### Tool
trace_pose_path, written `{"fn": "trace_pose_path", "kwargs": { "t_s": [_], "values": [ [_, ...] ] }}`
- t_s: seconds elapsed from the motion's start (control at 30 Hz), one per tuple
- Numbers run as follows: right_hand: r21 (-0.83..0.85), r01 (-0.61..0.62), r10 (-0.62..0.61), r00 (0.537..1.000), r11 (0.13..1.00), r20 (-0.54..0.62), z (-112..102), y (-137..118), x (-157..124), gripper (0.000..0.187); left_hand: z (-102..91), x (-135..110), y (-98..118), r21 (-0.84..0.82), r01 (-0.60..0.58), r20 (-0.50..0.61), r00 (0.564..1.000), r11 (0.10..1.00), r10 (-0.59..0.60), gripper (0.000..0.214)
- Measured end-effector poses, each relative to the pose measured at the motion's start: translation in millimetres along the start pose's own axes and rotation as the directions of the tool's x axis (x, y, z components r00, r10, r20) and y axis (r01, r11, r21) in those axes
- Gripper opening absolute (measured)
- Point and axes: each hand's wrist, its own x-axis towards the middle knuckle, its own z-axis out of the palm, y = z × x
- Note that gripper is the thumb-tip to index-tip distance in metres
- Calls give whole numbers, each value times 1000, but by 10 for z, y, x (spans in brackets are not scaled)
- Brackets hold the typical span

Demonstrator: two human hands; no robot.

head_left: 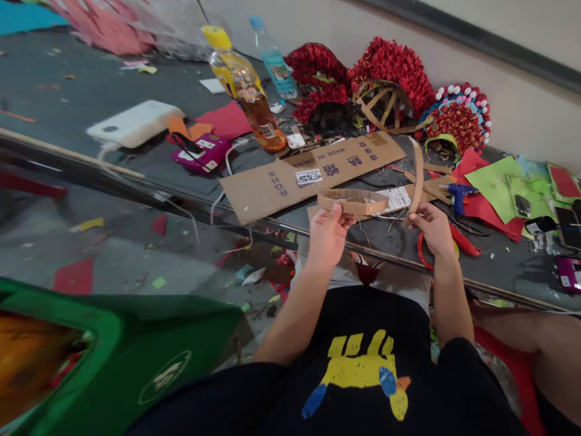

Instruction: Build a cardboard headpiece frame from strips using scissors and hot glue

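Note:
My left hand [329, 236] pinches the near edge of a cardboard ring [351, 201], a strip bent into a closed loop. In my right hand [433, 229] is the lower end of a loose cardboard strip [417, 169], which stands up and curves slightly. Both hands are above the table's front edge, apart from each other. Behind the ring lies a long flat cardboard piece [318, 172] with printed letters. Red-handled scissors [463, 241] lie just right of my right hand, partly hidden by it.
A tea bottle [247, 91], a blue-labelled bottle [275, 57] and red ruffled headpieces [390, 72] stand along the wall. A blue glue gun [462, 197] and coloured sheets [494, 181] lie right. A white power bank [135, 123] is left; a green bin [149, 345] stands below. Another person's arm [517, 327] shows at right.

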Motion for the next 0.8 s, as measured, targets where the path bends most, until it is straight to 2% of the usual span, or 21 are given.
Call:
{"fn": "trace_pose_path", "kwargs": {
  "t_s": [0.17,0.37,0.53,0.8],
  "values": [
    [83,126,-121,991,989,-54,67,-136,-121,51,75,-67,-22,33,13,-4,1000,999,-13,36],
    [32,204,-206,973,979,103,153,-191,-188,46,137,-171,-42,40,15,16,1000,999,-16,39],
    [44,275,-279,952,960,128,174,-188,-201,41,188,-246,-16,51,27,62,998,998,-30,39],
    [69,238,-247,948,969,200,152,-193,-199,32,198,-283,-16,91,33,88,995,995,-41,41]
  ]
}}
